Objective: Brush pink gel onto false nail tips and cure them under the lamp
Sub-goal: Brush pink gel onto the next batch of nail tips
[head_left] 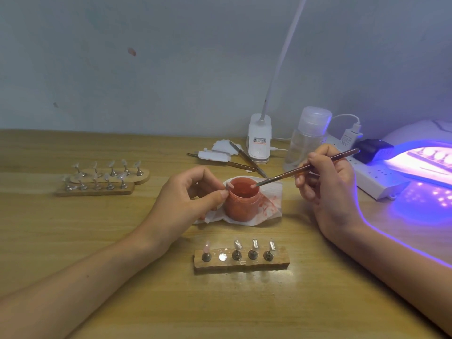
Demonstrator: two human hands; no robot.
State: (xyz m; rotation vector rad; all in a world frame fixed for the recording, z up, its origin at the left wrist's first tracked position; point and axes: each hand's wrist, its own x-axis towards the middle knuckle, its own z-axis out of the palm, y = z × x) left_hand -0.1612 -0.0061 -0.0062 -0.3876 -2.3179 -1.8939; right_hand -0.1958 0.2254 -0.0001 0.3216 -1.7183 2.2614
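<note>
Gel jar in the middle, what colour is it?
The gel jar is coral pink, clearest in the head view.

Bare to the frame's edge, the person's left forearm (85,277) and right forearm (403,260) carry no visible clothing. The bare left grip (188,192) shows a short, natural-looking thumbnail; the bare right grip (327,189) has similarly short nails. Violet light rims the right forearm's outer edge and wrist.

You can read no text: the label on the white clip lamp base (259,139) is too blurred.
</note>
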